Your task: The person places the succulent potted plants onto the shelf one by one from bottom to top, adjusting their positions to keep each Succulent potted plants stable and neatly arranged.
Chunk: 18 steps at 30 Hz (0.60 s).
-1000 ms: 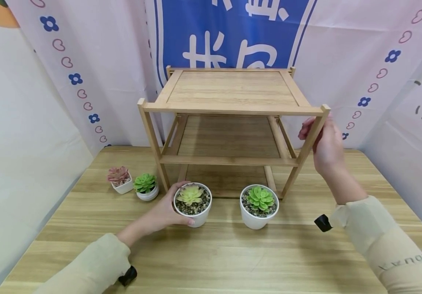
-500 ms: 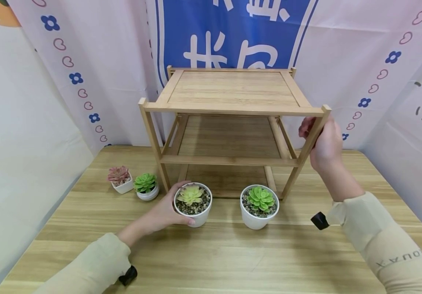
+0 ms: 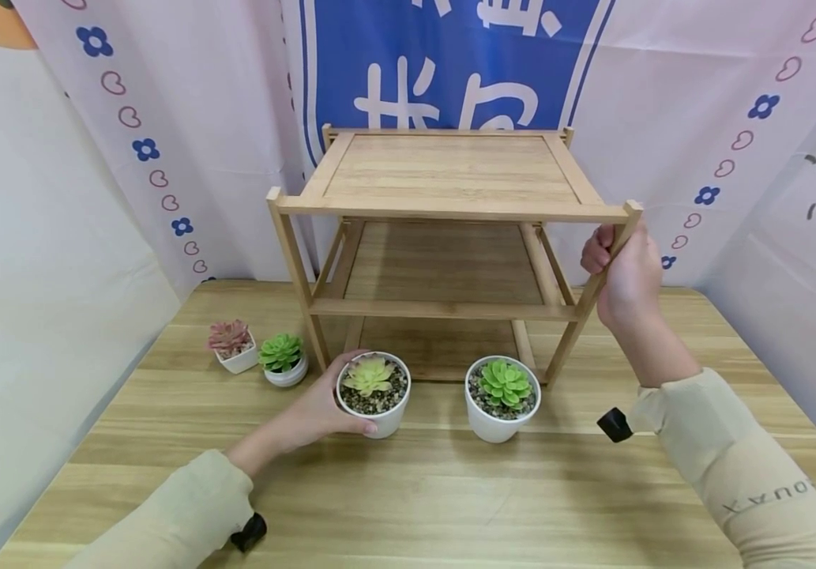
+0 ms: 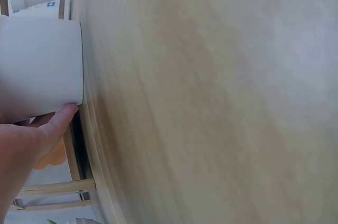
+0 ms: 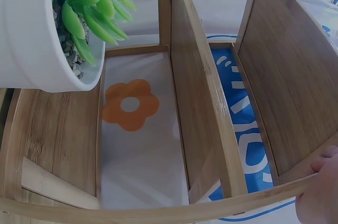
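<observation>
My left hand (image 3: 317, 412) holds a white pot (image 3: 388, 427) with a pale yellow-green succulent, thumb along its front and fingers round its far side. In the left wrist view a fingertip of that hand (image 4: 39, 137) lies at the base of the pot (image 4: 45, 65), close to the tabletop. At the right, my right hand (image 3: 629, 276) grips the upper part of the front right post of a three-tier wooden shelf (image 3: 450, 170), fingers curled round it. Only part of this hand (image 5: 319, 192) shows in the right wrist view, at the edge of the shelf frame (image 5: 208, 76).
A second white pot (image 3: 493, 427) with a bright green succulent stands before the shelf's right half. On the left sit a small pink succulent (image 3: 230, 338) in a white pot and a small green one (image 3: 281, 353). A printed cloth (image 3: 443, 71) hangs behind the shelf.
My right hand has shifted slightly left, and its fingers have closed round the shelf post. The left hand and the pots have stayed in place.
</observation>
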### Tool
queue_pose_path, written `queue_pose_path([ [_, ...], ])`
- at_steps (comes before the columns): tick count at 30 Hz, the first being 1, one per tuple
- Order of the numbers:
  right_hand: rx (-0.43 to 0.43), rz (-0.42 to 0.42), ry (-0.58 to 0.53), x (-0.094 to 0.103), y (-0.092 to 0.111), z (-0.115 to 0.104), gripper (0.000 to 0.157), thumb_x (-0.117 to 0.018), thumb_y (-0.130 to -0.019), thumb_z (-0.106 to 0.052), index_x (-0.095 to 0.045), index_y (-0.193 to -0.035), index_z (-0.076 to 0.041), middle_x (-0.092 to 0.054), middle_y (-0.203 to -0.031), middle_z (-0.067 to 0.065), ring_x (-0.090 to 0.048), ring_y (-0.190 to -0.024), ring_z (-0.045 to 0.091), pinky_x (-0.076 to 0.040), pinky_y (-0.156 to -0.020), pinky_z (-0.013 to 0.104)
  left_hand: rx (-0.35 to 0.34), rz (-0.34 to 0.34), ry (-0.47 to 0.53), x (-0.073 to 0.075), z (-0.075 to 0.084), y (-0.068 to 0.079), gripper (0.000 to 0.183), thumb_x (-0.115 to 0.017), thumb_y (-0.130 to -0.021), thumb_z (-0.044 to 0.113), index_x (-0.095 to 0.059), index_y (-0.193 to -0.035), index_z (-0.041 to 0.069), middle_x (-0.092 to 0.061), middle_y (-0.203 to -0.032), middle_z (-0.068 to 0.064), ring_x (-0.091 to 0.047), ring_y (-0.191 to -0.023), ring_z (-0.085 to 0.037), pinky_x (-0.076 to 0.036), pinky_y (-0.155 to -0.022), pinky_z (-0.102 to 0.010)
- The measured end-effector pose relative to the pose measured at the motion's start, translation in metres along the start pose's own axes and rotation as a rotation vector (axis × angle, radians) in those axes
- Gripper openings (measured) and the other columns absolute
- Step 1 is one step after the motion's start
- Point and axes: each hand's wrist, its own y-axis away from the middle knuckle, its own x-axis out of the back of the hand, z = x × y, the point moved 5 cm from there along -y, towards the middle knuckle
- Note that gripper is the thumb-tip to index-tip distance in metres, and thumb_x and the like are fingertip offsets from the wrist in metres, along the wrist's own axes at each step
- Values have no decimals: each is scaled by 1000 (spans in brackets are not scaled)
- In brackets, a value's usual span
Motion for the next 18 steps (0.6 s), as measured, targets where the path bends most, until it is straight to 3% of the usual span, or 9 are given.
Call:
queue_pose_path([
  [18, -1, 8, -33, 0, -1, 2, 48, -33, -114, -25, -44, -70, -9, -40, -55, -1, -34, -49, 8, -25, -46, 18, 7, 33, -8, -2, 3, 1, 107, -93, -71, 11, -28, -156, 2, -44, -148, -25, -46, -134, -43, -31, -116, -59],
])
